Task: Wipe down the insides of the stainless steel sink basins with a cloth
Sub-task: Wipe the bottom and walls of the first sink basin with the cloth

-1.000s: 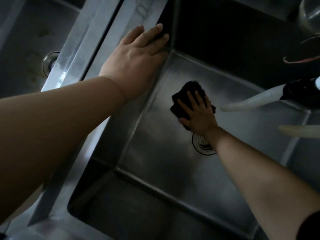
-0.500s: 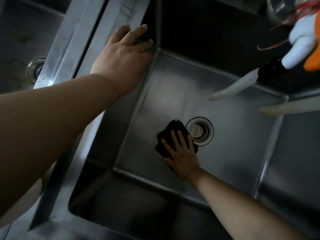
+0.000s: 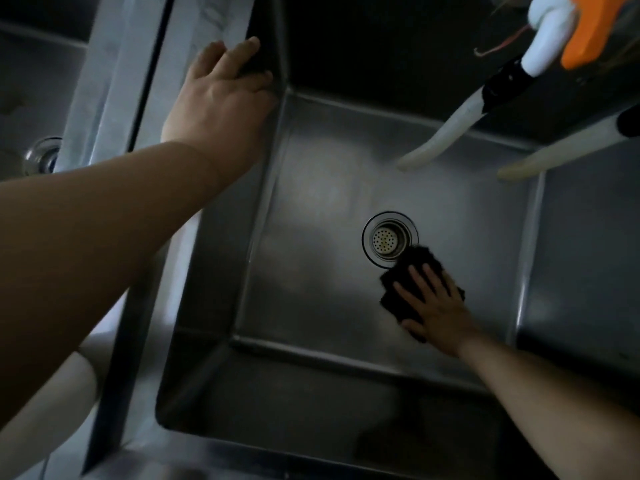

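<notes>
A right hand (image 3: 437,308), fingers spread flat, presses a dark, nubby folded cloth (image 3: 414,282) onto the smooth floor of a deep square stainless steel sink basin (image 3: 311,271), touching the round perforated drain strainer (image 3: 388,237). The left hand (image 3: 221,102), fingers loosely apart, grips the basin's upper-left rim.

Your flat right hand (image 3: 437,308) covered much of the crumpled black cloth (image 3: 412,271). The neighbouring steel basin's round drain (image 3: 43,156) was cut by the left edge, and the orange-and-white plastic object (image 3: 568,32) by the top.
</notes>
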Demonstrator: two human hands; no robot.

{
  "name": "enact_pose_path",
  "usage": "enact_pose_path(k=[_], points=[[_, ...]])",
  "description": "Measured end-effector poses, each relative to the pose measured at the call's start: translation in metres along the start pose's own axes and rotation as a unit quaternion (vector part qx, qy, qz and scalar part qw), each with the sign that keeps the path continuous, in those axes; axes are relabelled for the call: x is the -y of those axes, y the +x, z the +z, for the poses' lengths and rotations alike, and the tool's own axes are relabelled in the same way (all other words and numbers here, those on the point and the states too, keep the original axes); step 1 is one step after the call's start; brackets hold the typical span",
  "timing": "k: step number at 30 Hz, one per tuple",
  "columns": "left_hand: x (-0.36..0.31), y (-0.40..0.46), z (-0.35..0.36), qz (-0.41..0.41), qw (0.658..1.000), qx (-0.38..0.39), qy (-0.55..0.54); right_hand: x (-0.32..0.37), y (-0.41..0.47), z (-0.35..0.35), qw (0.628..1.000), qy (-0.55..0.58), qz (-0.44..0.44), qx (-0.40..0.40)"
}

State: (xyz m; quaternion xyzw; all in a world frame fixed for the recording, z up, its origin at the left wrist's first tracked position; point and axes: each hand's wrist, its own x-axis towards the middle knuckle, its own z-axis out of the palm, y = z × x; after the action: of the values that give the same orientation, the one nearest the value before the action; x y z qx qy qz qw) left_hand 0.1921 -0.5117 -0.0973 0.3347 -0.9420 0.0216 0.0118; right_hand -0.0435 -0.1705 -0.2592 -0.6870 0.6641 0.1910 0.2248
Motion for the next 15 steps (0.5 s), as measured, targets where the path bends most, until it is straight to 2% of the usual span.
enact_pose_path(k=[4,6,8,10,15], points=[[-0.001,-0.001,0.000,0.003,1.000,0.008,0.011,0.017,0.024,-0.005,0.989,0.070,0.130,-0.015],[-0.001,-0.001,-0.001,0.004,1.000,0.009,0.012,0.035,0.030,-0.001,0.985,0.084,0.153,-0.015],[-0.001,0.000,0.000,0.002,1.000,0.009,0.013,0.051,0.031,0.001,0.990,0.088,0.108,-0.031],[-0.001,-0.001,0.000,0.001,1.000,0.010,0.015,0.066,0.033,0.001,0.996,0.055,0.023,-0.066],[0.000,-0.001,0.002,-0.001,1.000,0.006,0.020,0.110,0.056,-0.010,0.988,0.001,-0.147,-0.054]])
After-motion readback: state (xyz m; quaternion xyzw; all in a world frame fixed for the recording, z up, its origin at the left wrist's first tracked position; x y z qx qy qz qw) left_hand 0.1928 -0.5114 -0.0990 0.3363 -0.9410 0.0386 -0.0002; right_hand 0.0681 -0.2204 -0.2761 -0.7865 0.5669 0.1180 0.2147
